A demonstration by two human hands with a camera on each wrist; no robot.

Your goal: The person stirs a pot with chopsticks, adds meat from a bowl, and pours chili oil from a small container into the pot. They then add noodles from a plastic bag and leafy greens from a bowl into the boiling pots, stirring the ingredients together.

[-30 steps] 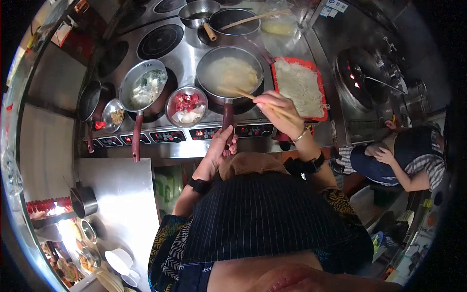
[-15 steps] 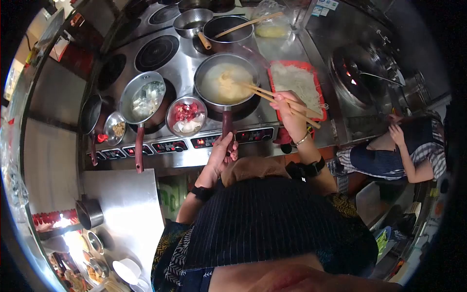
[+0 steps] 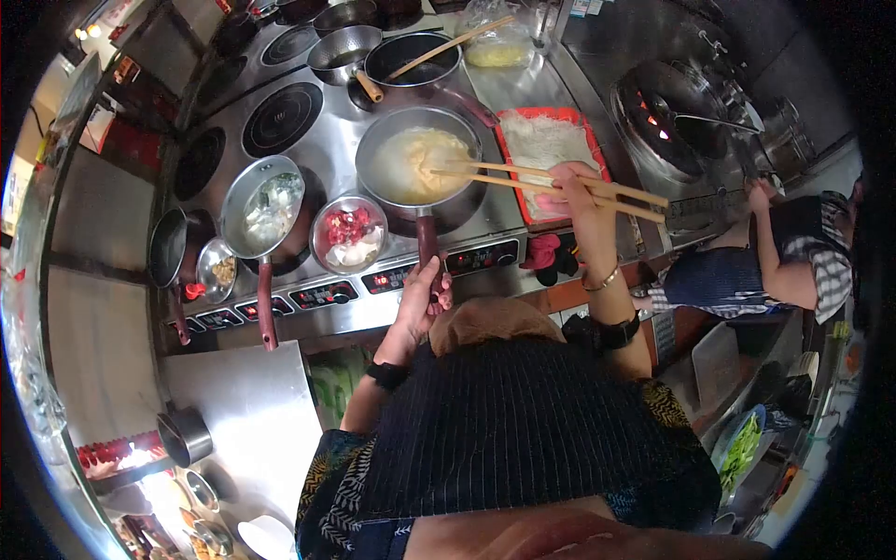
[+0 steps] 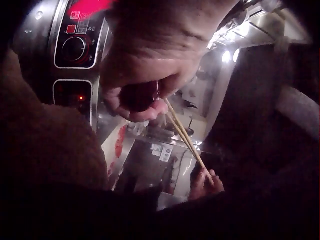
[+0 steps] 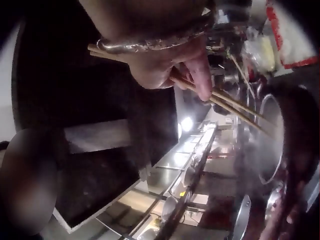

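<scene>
My left hand (image 3: pixel 423 294) grips the dark red handle (image 3: pixel 427 238) of a pan (image 3: pixel 373 168) holding cloudy liquid and pale yellow noodle-like food (image 3: pixel 429 161). In the left wrist view the fingers of that hand (image 4: pixel 150 75) curl round the handle's end (image 4: pixel 139 96). Long wooden chopsticks (image 3: pixel 523 177) are held in my right hand (image 3: pixel 581 191), their tips in the food. The right wrist view shows the right hand (image 5: pixel 170 65) pinching the chopsticks (image 5: pixel 232 109), which reach into the steaming pan (image 5: pixel 272 145).
Left of the pan stand a bowl of red and white food (image 3: pixel 347 233) and a pot with white pieces (image 3: pixel 265 207). A red tray of white noodles (image 3: pixel 551 149) lies to the right. Another person (image 3: pixel 747 271) stands at the far right, near a wok (image 3: pixel 658 121).
The chopsticks have swung flatter, their rear ends now farther right, as my right hand moved right. My left hand keeps its grip on the handle. The head view has shifted.
</scene>
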